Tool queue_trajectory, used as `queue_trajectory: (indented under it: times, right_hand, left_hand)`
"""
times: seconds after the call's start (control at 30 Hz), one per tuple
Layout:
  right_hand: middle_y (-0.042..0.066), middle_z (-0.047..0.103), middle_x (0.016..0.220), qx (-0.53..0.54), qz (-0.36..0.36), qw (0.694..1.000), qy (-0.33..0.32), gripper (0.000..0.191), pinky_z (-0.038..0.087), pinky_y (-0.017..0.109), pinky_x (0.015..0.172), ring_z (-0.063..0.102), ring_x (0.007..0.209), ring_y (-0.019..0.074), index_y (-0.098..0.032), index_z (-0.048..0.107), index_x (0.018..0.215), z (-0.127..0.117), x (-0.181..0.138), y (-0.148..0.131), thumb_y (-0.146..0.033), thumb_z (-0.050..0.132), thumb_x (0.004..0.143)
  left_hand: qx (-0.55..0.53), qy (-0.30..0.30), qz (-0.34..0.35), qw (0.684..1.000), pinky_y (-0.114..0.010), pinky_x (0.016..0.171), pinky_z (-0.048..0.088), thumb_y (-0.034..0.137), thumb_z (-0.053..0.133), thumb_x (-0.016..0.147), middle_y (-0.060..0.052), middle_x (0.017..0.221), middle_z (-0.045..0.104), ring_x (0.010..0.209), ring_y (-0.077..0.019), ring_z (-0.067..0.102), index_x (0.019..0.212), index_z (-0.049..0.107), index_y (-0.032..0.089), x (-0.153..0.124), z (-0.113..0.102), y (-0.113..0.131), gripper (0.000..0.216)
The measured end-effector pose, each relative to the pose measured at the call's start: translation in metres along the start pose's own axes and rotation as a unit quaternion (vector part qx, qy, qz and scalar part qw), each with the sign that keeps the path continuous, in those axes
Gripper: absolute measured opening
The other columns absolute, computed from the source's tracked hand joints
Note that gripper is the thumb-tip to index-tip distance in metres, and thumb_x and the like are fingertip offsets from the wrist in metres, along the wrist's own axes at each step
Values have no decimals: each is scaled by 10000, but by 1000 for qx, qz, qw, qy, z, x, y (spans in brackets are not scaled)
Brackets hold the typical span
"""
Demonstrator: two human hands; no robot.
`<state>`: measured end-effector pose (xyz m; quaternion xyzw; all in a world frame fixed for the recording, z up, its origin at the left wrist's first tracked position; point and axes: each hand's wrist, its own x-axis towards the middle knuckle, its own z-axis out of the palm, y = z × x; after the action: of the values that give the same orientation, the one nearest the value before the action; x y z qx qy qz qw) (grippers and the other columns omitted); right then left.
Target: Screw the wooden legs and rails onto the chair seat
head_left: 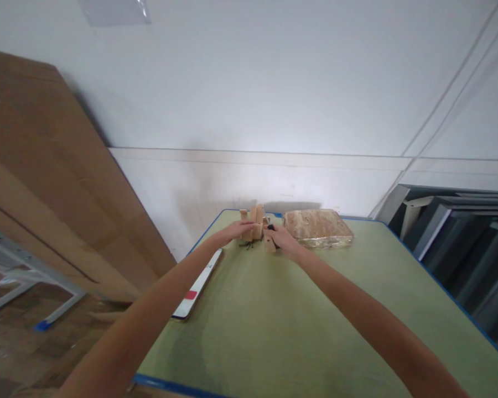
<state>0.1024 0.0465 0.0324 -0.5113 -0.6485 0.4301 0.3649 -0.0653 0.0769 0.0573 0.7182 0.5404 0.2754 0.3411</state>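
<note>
Both my arms reach far across a green table [274, 326]. My left hand [237, 229] is closed around a small stack of light wooden blocks [254, 220] standing near the table's far edge. Just to the right of the blocks, my right hand [281, 237] is closed on a small dark object [270, 227], beside another wooden piece [269, 243]. A few small dark bits [246, 245] lie on the table under the blocks; they are too small to identify.
A clear-wrapped brown pack [317, 226] lies at the far right of the table. A white ruler-like strip with a red mark [197, 286] lies along the left edge. Large cardboard sheets [53, 182] lean at left. Dark frames [452, 232] stand at right.
</note>
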Motion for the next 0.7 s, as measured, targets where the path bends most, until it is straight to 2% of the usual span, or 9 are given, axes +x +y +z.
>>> queue_trajectory:
  times: [0.13,0.27,0.37,0.57,0.7]
  right_hand:
    - [78,553,1137,5,31,999,6,333,494,394,807,570,972,191,-146,518,1138,15,18,14,-324,511,857]
    - [76,554,1137,-5,37,999,0,333,494,393,806,570,972,193,-145,522,1135,14,12,18,-325,514,856]
    - [77,555,1135,-17,39,999,-9,331,495,392,804,571,969,190,-145,521,1135,12,-1,17,-324,513,856]
    - [75,557,1132,-32,22,999,-38,330,496,388,800,572,964,190,-143,525,1130,11,-38,18,-324,515,855]
    - [76,567,1108,-46,-5,997,-53,315,496,386,798,578,948,178,-142,529,1117,13,-68,16,-323,509,859]
  left_hand:
    - [-1,-38,-2,999,-287,761,439,510,575,645,-51,914,692,915,-236,582,882,689,169,-2,9,2,430]
    - [8,-67,-13,998,-284,713,429,488,569,639,-58,822,687,835,-234,584,801,693,131,-5,11,2,411]
    - [14,-84,-14,996,-275,686,418,497,570,633,-46,743,671,778,-217,574,729,683,133,-14,13,3,393]
    - [10,-104,2,994,-261,688,416,490,571,637,-12,705,651,740,-190,565,704,661,151,-44,20,8,357]
    - [-2,-85,3,996,-260,652,431,460,611,618,-2,697,654,687,-183,580,705,662,170,-70,26,9,307]
